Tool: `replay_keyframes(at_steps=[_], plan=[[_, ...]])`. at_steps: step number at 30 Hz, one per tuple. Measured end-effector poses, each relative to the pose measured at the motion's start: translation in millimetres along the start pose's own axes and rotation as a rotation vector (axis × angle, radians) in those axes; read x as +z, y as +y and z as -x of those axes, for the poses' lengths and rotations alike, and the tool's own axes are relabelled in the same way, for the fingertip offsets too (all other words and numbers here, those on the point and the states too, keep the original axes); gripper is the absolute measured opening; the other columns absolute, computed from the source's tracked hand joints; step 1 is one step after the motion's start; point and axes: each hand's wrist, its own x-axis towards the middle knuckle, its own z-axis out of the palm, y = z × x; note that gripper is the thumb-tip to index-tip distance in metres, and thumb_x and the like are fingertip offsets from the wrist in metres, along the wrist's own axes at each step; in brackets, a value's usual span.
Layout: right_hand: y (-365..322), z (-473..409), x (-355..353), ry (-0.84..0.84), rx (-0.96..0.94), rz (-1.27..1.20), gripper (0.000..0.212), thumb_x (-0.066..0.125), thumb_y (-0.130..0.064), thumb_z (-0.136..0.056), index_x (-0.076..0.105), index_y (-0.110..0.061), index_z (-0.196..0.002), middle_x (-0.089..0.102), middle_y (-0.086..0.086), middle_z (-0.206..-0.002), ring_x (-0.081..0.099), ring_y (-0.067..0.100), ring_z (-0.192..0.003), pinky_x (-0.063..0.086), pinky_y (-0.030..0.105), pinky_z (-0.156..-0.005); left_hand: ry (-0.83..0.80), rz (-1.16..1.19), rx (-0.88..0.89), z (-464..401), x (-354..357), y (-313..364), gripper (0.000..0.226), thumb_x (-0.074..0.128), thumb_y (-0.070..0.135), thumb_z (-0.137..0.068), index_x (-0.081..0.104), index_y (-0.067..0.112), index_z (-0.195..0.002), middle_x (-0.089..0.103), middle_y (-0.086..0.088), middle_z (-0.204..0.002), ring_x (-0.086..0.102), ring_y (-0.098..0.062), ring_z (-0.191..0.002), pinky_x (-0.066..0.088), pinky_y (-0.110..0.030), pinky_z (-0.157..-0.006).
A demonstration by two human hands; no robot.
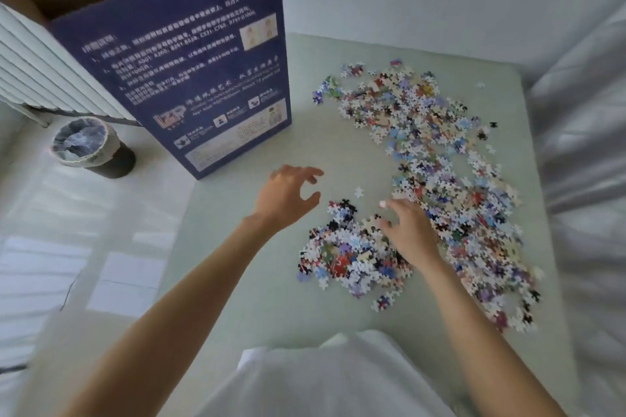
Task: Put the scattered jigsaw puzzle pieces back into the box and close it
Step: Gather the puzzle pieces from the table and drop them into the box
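You're in the gathering step: your right hand (408,230) rests with loosely spread fingers on the near heap of jigsaw pieces (437,186) scattered across the table (257,281), your left hand (288,195) hovers slack and empty, so next scoop a handful toward the open blue box (189,78) standing far left.

1. both bare forearms reach forward from the bottom of the view, the left one angled inward.
2. the left hand (288,195) hovers with fingers spread and loosely curved, thumb apart, holding nothing.
3. the right hand (408,230) is palm down, fingers splayed and bent at the tips.
4. the two hands are near each other, not touching.
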Motion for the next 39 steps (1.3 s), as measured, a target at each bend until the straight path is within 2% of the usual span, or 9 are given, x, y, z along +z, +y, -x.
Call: replay_keyframes(at_steps=[6, 8, 11, 16, 23, 28, 31, 35, 39], plan=[[45, 32, 40, -0.177, 0.388, 0.073, 0.078, 0.072, -0.052, -0.071, 0.035, -0.019, -0.131, 0.024, 0.014, -0.141, 0.027, 0.038, -0.127, 0.042, 0.046, -0.093, -0.465, -0.092, -0.307, 34, 73, -3, 0.097, 0.071, 0.055, -0.071, 0.02, 0.022, -0.146, 0.037, -0.011, -0.138, 0.039, -0.028, -0.124, 0.04, -0.038, -0.098], [43, 32, 52, -0.228, 0.428, 0.121, 0.095, 0.071, -0.061, -0.065, 0.025, -0.023, -0.139, 0.016, 0.014, -0.145, 0.024, 0.038, -0.128, 0.043, 0.049, -0.094, -0.519, -0.085, -0.34, 44, 93, 0, 0.107, 0.075, 0.055, -0.065, 0.017, 0.019, -0.146, 0.03, -0.013, -0.137, 0.037, -0.029, -0.122, 0.04, -0.039, -0.099], [27, 27, 68, -0.214, 0.361, 0.147, 0.102, 0.071, -0.065, -0.061, 0.021, -0.025, -0.141, 0.017, 0.014, -0.146, 0.026, 0.034, -0.128, 0.045, 0.044, -0.091, -0.474, -0.077, -0.34, 51, 111, 9, 0.112, 0.08, 0.051, -0.061, 0.015, 0.019, -0.146, 0.027, -0.012, -0.134, 0.034, -0.029, -0.12, 0.042, -0.039, -0.099], [10, 21, 78, -0.155, 0.287, 0.126, 0.083, 0.076, -0.047, -0.068, 0.031, -0.018, -0.131, 0.037, 0.013, -0.129, 0.038, 0.026, -0.112, 0.041, 0.028, -0.068, -0.392, -0.039, -0.334, 51, 122, 17, 0.097, 0.082, 0.036, -0.066, 0.025, 0.019, -0.143, 0.033, -0.011, -0.131, 0.04, -0.028, -0.116, 0.041, -0.035, -0.1], [13, 17, 77, -0.142, 0.158, 0.056, 0.06, 0.072, -0.037, -0.077, 0.046, -0.012, -0.125, 0.053, 0.007, -0.123, 0.053, 0.021, -0.105, 0.048, 0.031, -0.083, -0.319, 0.086, -0.368, 48, 119, 13, 0.061, 0.075, 0.03, -0.076, 0.046, 0.017, -0.128, 0.056, -0.007, -0.115, 0.056, -0.023, -0.1, 0.046, -0.032, -0.089], [21, 15, 69, -0.141, 0.126, 0.054, 0.063, 0.066, -0.04, -0.082, 0.043, -0.011, -0.133, 0.053, 0.006, -0.129, 0.053, 0.022, -0.115, 0.046, 0.034, -0.092, -0.257, 0.117, -0.378, 44, 115, 13, 0.033, 0.068, 0.024, -0.084, 0.059, 0.015, -0.114, 0.063, -0.005, -0.103, 0.059, -0.021, -0.085, 0.047, -0.028, -0.075], [25, 14, 61, -0.105, 0.108, 0.052, 0.055, 0.064, -0.035, -0.085, 0.047, -0.012, -0.131, 0.058, 0.005, -0.124, 0.056, 0.021, -0.111, 0.048, 0.033, -0.09, -0.243, 0.131, -0.387, 43, 112, 12, 0.025, 0.065, 0.026, -0.086, 0.062, 0.018, -0.109, 0.067, -0.003, -0.099, 0.062, -0.02, -0.083, 0.054, -0.035, -0.076], [30, 13, 49, -0.043, 0.059, 0.048, 0.029, 0.063, -0.024, -0.087, 0.058, -0.009, -0.112, 0.067, 0.006, -0.103, 0.063, 0.019, -0.086, 0.054, 0.032, -0.076, -0.22, 0.134, -0.416, 40, 104, 12, 0.018, 0.061, 0.03, -0.087, 0.064, 0.023, -0.104, 0.07, 0.003, -0.097, 0.065, -0.018, -0.08, 0.056, -0.035, -0.074], [30, 14, 43, 0.02, 0.035, -0.036, 0.027, 0.064, -0.02, -0.086, 0.061, -0.008, -0.111, 0.067, 0.004, -0.104, 0.064, 0.017, -0.086, 0.053, 0.028, -0.077, -0.173, 0.184, -0.431, 37, 96, 8, 0.016, 0.063, 0.029, -0.087, 0.065, 0.022, -0.101, 0.07, 0.002, -0.1, 0.066, -0.018, -0.084, 0.054, -0.031, -0.073]])
